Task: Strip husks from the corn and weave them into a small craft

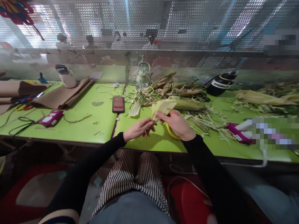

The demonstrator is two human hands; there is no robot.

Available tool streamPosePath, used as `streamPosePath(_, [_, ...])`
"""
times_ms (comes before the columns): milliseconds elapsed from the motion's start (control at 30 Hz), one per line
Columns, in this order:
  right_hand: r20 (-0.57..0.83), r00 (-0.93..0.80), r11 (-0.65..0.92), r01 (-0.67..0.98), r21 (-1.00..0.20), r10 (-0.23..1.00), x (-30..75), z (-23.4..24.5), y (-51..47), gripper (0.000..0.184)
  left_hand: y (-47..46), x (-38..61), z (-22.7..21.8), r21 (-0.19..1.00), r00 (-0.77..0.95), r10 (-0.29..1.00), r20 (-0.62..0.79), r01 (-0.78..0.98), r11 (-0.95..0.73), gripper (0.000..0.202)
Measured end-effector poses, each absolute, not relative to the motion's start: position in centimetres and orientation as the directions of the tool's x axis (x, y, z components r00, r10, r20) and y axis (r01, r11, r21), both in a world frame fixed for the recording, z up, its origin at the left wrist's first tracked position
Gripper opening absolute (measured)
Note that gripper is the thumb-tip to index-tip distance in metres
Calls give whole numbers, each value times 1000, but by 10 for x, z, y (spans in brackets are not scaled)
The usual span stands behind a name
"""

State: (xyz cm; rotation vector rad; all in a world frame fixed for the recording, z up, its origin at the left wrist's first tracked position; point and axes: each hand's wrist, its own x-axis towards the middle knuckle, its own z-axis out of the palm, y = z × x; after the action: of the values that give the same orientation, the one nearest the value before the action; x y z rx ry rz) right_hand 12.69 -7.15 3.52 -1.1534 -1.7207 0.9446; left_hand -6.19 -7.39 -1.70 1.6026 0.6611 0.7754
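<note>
Between my two hands, above the green table (140, 140), is a pale yellow corn husk (164, 106). My left hand (140, 128) pinches its gathered lower end. With thumb and fingers, my right hand (176, 122) grips the husk from the right side, its broad part fanning upward. Beneath my right hand a yellow ring-shaped thing (171, 132) shows in part. A loose pale husk piece (135, 109) lies just beyond my left hand. Behind the hands spreads a heap of dried husks and shreds (173, 88).
A phone (118, 104) lies left of the husks. At the back stand a green-lidded bottle (143, 76), a black bottle (221, 83) and a white bottle (66, 76) on brown cloth (63, 93). Purple boxes sit left (51, 118) and right (239, 133). A perforated metal screen (105, 34) rises behind.
</note>
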Motion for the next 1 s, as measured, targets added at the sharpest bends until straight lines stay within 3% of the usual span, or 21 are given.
streamPosePath(233, [260, -310, 324, 177, -929, 915, 129, 34, -78, 31, -76, -60, -1, 993, 548, 828, 116, -89, -80, 24])
streamPosePath(367, [284, -280, 349, 222, -910, 917, 135, 33, -79, 26, -78, -59, 3, 993, 507, 858, 77, -115, -20, 18])
streamPosePath(533, [217, -257, 264, 165, -950, 942, 137, 23, -74, 22, -77, -57, 3, 995, 486, 871, 73, -98, -29, 8])
streamPosePath(767, [229, -176, 265, 224, -938, 957, 137, 22, -77, 21, -75, -56, 3, 987, 433, 889, 151, -110, -114, 25])
streamPosePath(1000, [260, -262, 320, 221, -921, 930, 124, 32, -80, 26, -70, -54, 4, 978, 378, 905, 198, -142, -154, 26])
